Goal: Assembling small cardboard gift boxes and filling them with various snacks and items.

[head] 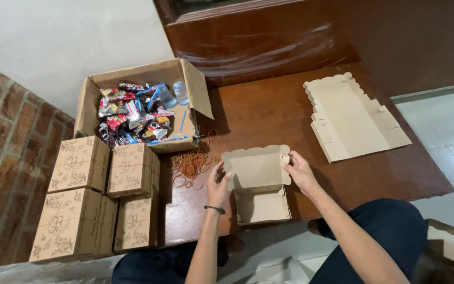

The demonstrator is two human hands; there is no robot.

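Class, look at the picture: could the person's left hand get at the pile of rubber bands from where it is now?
Probably yes. The left hand grips the half-folded box, and the rubber bands lie loose on the table just beside it, with nothing between them.

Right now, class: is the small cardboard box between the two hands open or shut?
Open: the small cardboard box has its scalloped lid raised, held by the left hand and right hand; the inside looks empty.

I sit at home: brick wall, tiled floor, low wooden table stacked with gift boxes.
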